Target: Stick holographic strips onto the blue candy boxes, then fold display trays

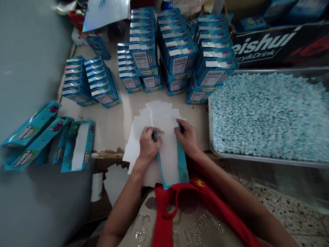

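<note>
A blue box (182, 160) with a white paper liner (168, 157) lies lengthwise in front of my body, over a fanned pile of white paper sheets (136, 137). My left hand (150, 143) is at the left side of the box's far end, its fingers bent and closed on the liner's edge. My right hand (187, 137) pinches the right side near the same end. The liner reaches past the far end of the box onto the sheets. The tips of some fingers are hard to tell from the paper.
Stacked blue boxes (148, 59) line the table's back. A metal tray (212, 136) of pale blue candies stands right, before a black carton (272, 47). Long open blue boxes (87, 151) lie left. A white roll (97, 187) is below the table edge.
</note>
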A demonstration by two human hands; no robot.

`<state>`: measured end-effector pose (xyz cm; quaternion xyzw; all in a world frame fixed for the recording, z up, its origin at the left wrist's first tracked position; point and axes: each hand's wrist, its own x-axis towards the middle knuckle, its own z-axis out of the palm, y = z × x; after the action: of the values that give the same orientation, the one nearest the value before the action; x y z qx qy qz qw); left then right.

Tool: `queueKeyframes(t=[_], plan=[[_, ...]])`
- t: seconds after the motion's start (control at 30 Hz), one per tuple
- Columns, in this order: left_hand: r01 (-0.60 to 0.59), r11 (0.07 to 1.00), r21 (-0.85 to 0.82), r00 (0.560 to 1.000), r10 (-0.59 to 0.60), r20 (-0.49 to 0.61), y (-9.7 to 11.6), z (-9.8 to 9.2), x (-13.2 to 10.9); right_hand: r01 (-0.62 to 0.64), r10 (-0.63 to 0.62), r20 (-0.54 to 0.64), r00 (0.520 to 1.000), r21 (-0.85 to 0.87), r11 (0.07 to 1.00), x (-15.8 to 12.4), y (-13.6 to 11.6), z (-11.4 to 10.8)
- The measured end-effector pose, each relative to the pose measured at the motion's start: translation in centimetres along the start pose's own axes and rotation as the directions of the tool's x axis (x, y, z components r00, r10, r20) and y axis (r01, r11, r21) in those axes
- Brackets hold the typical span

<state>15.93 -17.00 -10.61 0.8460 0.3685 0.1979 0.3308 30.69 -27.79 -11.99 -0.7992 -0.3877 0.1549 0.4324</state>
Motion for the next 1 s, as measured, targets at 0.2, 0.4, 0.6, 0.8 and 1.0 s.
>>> queueKeyframes(t=[0.2, 0.4, 0.6, 0.8, 1.0], plan=[[-0.043, 0.995, -0.089, 0.995, 0.034, -0.099, 0.2, 0.5, -0.5, -0.059, 0.078, -0.087, 0.993, 0.202, 0.978, -0.1, -0.1, -0.3], [0.155, 0.939, -0.307, 0.966, -0.078, 0.248, 0.6, -0.7, 2.1, -0.183, 0.199, -0.015, 0.98, 0.32, 0.929, 0.5, 0.0, -0.1], [0.176, 0.981, -0.076, 0.932, -0.141, 0.334, 2.2, -0.4, 3.6, 0.112, -0.062, 0.173, 0.983, -0.292, 0.95, 0.3, -1.4, -0.9], [-0.015, 0.999, -0.048, 0.999, 0.013, -0.037, 1.0, 1.5, 1.4, 0.135, -0.103, 0.166, 0.981, -0.195, 0.971, 1.1, -0.4, -1.3], [-0.07, 0.996, -0.048, 0.99, 0.063, -0.129, 0.3, 1.6, 1.5, 0.195, -0.14, 0.198, 0.97, -0.294, 0.936, 1.0, -1.9, -1.0]])
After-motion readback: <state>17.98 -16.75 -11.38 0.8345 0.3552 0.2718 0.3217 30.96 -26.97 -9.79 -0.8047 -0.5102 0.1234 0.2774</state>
